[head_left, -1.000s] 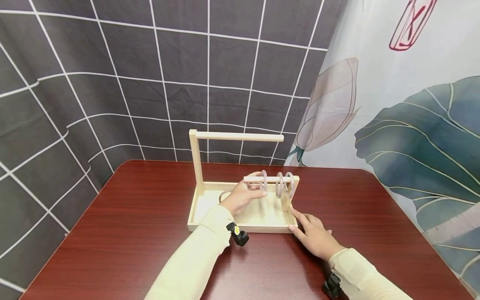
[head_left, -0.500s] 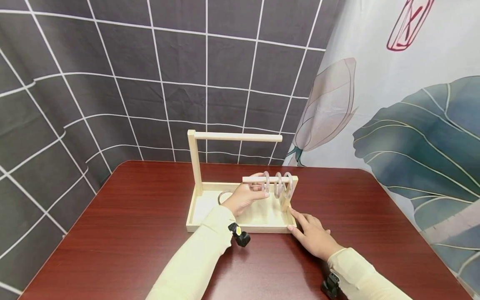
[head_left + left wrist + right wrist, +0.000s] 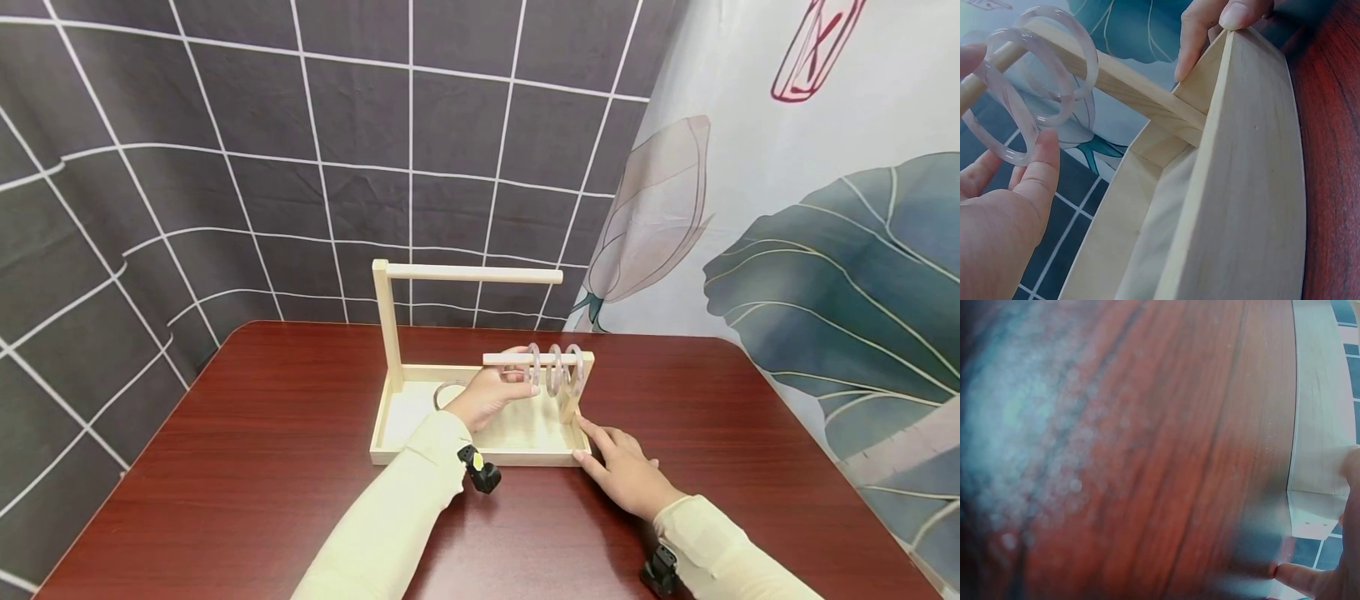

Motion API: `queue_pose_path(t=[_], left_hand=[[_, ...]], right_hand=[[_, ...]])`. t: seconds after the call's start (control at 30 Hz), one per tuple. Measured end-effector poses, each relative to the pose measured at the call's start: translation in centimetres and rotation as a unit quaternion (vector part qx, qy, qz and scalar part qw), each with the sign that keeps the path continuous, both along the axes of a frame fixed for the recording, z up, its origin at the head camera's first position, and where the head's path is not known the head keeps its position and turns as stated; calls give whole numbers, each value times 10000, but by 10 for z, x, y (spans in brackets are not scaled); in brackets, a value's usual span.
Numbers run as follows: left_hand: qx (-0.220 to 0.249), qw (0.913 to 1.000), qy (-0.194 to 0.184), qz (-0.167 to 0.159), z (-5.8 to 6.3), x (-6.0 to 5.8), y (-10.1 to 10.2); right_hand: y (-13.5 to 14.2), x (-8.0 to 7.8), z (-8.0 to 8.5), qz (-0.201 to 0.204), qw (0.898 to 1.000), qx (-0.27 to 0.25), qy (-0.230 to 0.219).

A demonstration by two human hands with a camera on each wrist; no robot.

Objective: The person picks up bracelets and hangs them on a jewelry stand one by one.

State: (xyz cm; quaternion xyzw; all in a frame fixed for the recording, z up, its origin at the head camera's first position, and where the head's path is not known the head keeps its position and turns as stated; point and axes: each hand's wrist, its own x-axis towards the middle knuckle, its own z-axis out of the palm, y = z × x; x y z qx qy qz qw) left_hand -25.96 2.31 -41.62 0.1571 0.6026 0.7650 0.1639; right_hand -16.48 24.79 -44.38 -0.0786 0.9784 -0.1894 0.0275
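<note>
Surface (image 3: 247,508) in red-brown, and on it the wooden rack (image 3: 480,458) is touched at its right end by the right hand (image 3: 624,472), fingers nearly straight, nothing gripped. Around the lower bar (image 3: 500,359), pinched by thumb and fingers of the left hand (image 3: 483,397), the outermost bangle (image 3: 1019,114) has just been slid a little further from the bar's free end, nearer the other bangles (image 3: 1090,56); threaded on now, it seems, but not yet let go.
</note>
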Motion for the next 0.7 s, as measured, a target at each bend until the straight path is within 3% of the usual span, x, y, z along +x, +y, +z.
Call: queue_pose_path(t=[0.3, 0.7], left_hand=[[-82, 10000, 11, 38, -3, 0, 2], [11, 10000, -26, 12, 0, 0, 0]], right_hand=[[1, 0, 0, 196, 9995, 29, 258], [1, 0, 1, 184, 9995, 49, 236]])
